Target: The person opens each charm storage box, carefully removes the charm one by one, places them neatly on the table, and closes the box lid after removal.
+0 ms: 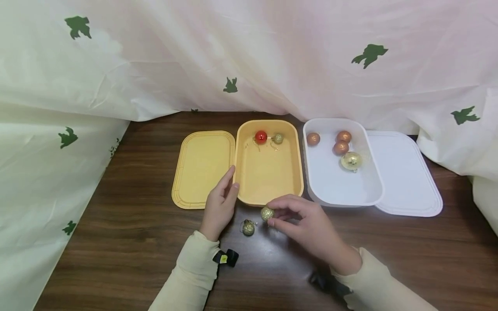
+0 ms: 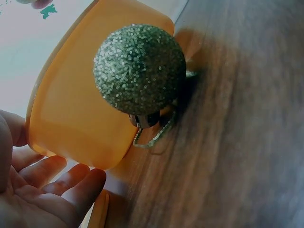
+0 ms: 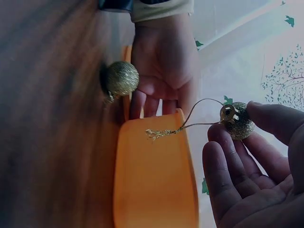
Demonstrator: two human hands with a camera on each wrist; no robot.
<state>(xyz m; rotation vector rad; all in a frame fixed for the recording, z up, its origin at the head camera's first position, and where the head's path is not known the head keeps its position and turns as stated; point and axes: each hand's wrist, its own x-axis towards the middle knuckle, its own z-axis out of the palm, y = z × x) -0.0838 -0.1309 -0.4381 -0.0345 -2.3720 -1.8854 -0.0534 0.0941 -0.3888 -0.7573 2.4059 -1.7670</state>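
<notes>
In the head view my right hand (image 1: 311,222) pinches a gold glitter bauble (image 1: 266,213) between thumb and fingers, just in front of the yellow box (image 1: 268,190). A gold hanging loop (image 3: 186,124) trails from this bauble in the right wrist view. My left hand (image 1: 220,209) rests against the box's near left corner, its fingers fairly straight along the outer wall. Another glitter bauble (image 1: 248,227) lies on the table between the hands, its cap and cord showing in the left wrist view. Inside the yellow box sit a red bauble (image 1: 261,137) and a small gold bauble (image 1: 278,138).
A white box (image 1: 342,190) stands right of the yellow one, holding several copper baubles (image 1: 341,147) and a larger shiny gold bauble (image 1: 351,161). The yellow lid (image 1: 204,168) lies to the left, the white lid (image 1: 408,177) to the right. A bird-patterned curtain (image 1: 249,52) hangs behind.
</notes>
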